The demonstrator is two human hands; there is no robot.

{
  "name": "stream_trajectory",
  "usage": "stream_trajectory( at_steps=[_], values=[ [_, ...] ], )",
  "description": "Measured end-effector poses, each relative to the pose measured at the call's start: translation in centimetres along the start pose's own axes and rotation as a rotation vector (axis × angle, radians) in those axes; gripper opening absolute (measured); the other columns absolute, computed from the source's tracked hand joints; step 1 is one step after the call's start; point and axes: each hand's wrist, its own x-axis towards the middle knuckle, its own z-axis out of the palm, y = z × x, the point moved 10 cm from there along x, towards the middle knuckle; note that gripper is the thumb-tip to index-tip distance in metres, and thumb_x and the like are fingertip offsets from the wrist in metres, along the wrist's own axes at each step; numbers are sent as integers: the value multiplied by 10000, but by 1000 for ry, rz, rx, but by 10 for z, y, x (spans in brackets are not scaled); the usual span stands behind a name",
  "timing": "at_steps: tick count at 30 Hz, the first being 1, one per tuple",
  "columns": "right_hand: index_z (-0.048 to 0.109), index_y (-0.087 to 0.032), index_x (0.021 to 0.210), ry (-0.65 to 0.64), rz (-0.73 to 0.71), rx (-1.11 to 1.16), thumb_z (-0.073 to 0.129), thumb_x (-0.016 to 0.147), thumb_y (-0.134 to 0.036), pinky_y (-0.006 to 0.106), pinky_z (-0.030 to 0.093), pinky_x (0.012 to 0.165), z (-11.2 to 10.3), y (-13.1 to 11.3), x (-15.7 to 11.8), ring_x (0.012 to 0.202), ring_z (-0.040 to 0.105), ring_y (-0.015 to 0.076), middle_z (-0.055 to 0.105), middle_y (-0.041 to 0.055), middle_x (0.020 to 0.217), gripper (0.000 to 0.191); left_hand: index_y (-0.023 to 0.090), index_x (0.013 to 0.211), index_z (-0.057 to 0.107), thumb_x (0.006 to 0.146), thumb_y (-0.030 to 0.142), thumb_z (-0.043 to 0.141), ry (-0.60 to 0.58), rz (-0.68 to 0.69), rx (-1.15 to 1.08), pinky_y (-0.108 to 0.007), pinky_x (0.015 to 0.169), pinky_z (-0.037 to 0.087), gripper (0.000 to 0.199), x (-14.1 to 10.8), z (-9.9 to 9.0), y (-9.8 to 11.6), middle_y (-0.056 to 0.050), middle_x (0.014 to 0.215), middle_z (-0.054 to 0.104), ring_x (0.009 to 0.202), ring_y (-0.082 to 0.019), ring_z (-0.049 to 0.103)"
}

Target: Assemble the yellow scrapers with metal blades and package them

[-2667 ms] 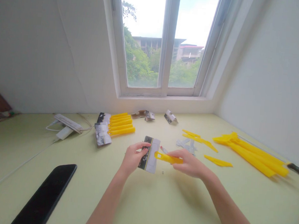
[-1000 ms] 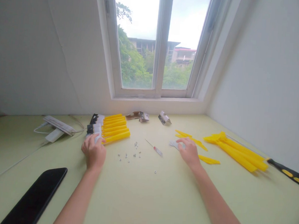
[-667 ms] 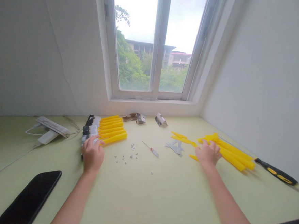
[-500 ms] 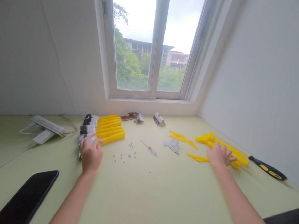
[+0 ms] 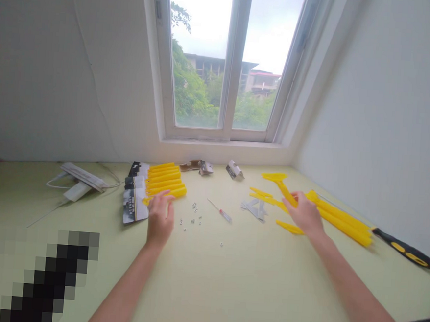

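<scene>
In my right hand [image 5: 309, 216] is a yellow scraper [image 5: 282, 188], raised with its wide flat head up and to the left. Long yellow handles [image 5: 343, 220] lie just beyond that hand, and thin yellow blade-shaped pieces [image 5: 287, 227] are beside it. My left hand [image 5: 160, 218] is at the near end of a row of yellow handles [image 5: 164, 177] with printed card labels [image 5: 135, 205]. Its fingers are bent and apart over the nearest handle; whether they touch it is unclear.
Small metal nuts [image 5: 193, 221] are scattered mid-table by a thin screwdriver [image 5: 224, 214]. Grey strips [image 5: 255, 209] lie to its right. Folded cards [image 5: 234, 169] stand at the back. A black-and-yellow handled tool [image 5: 404, 248] lies right, a power strip [image 5: 83, 177] left.
My right hand has lifted a yellow scraper from the pile on the right. My left hand has moved right, off the card labels, to the nearest yellow handle. The view has shifted slightly.
</scene>
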Motion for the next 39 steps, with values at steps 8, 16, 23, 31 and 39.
stream_trajectory(
  at_steps=[8,16,23,31,39],
  values=[
    [481,-215,832,-463,-457,463,513,727,-305,208,292,493,23,-214,-108,558,517,133,564,-26,618,142,160,1068,487,800,430,420,-532,-665,-1134,-364,696,464,386,-54,88,36,-97,917,635,782,-208,610],
    [533,-199,758,-452,-631,476,397,847,-275,227,344,588,39,-251,-106,695,523,132,588,17,750,179,153,806,542,702,374,520,-127,-1054,-1125,-193,435,359,245,-55,68,-36,40,507,549,400,-79,474],
    [575,-185,754,-274,-592,388,422,768,-96,256,365,708,72,-224,-84,789,499,156,582,36,778,177,146,581,483,654,386,532,-208,-1096,-1109,-176,350,250,256,-58,74,-37,42,448,477,332,-48,380],
    [640,-174,852,-46,-127,154,440,735,-162,363,347,798,64,-123,-31,928,483,244,599,94,960,233,152,593,512,693,426,487,-350,-1076,-1062,-180,360,238,293,-65,83,-27,35,364,434,325,-63,364],
    [634,-178,915,-199,344,-50,508,682,-417,465,356,737,78,-15,-26,937,499,338,601,157,960,358,157,610,500,690,419,496,-339,-1044,-1046,-185,351,246,273,-62,78,-15,41,397,460,315,-63,368]
  ],
)
